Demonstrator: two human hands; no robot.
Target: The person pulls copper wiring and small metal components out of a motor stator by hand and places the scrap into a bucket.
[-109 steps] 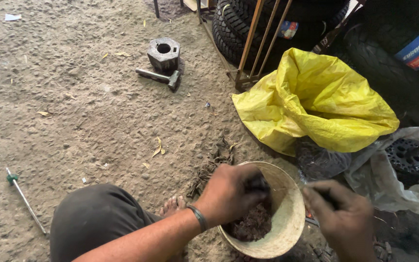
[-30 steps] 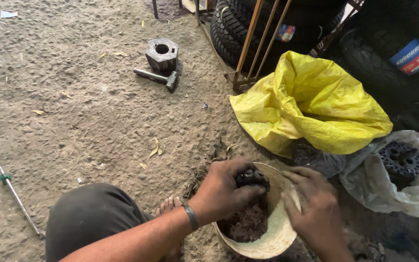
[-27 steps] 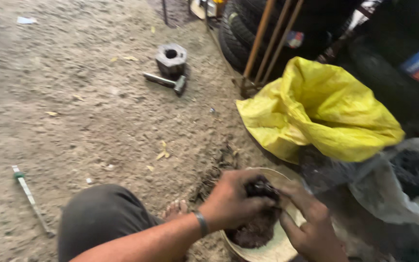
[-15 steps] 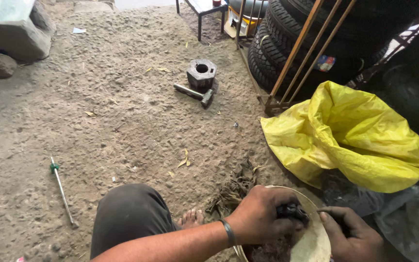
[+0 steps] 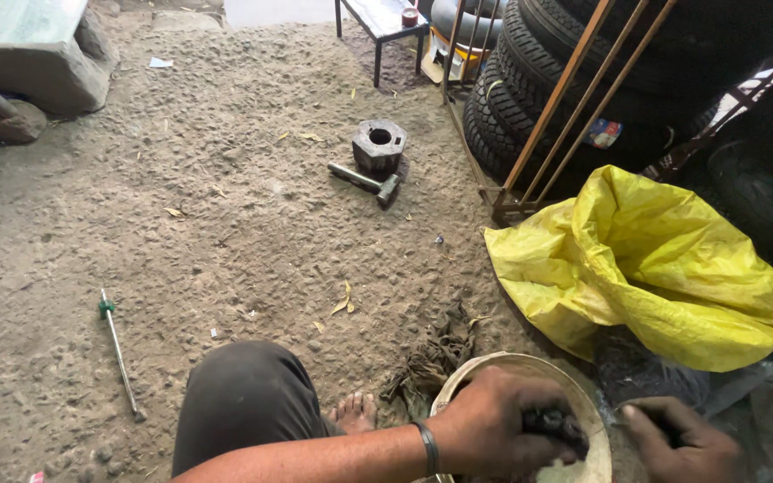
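We see left hand [image 5: 494,425] inside pale round bowl [image 5: 503,365], fingers curled tight around dark greasy part [image 5: 555,423]. Right hand [image 5: 677,443] just beside bowl's right rim, fingers closed on thin dark tool [image 5: 668,431]; tool mostly hidden. Bowl sits on dirt floor [image 5: 225,224] at bottom edge of view, beside our bent knee [image 5: 243,394] and bare toes [image 5: 355,413]. Dirty rag [image 5: 436,353] touching bowl's left rim. Yellow plastic bag [image 5: 664,268] lies near, on right. Hexagonal metal block [image 5: 378,147] with hammer [image 5: 367,181] well apart, farther off. Green-handled rod [image 5: 118,349] lies left of knee.

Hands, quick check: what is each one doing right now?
Left hand: closed on a dark greasy part over the pale bowl.
Right hand: closed around a thin dark tool.
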